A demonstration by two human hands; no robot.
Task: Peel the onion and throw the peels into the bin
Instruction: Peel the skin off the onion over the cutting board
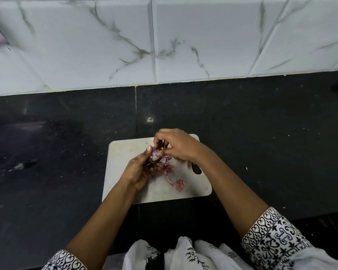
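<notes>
So the onion [154, 153] is held just above the white cutting board [123, 152], roughly over the middle of its far half. It's gripped in the left hand [139, 172]: the fingers are curled round its near side and the thumb is laid up along its left. The right hand [177, 145] is set against it from the far right, and its fingers [158, 137] are curled down onto the top of the onion, pinching at the skin. How much skin is actually caught can't be made out, since it's pretty blurry there. Loose pinkish peels [179, 184] are scattered on the board, just near and right of the hands. The board is laid on a dark desk [261, 143], which is backed by a marble-look tiled wall [183, 36]. Black-and-white patterned sleeves [271, 236] are seen at the near edge.
</notes>
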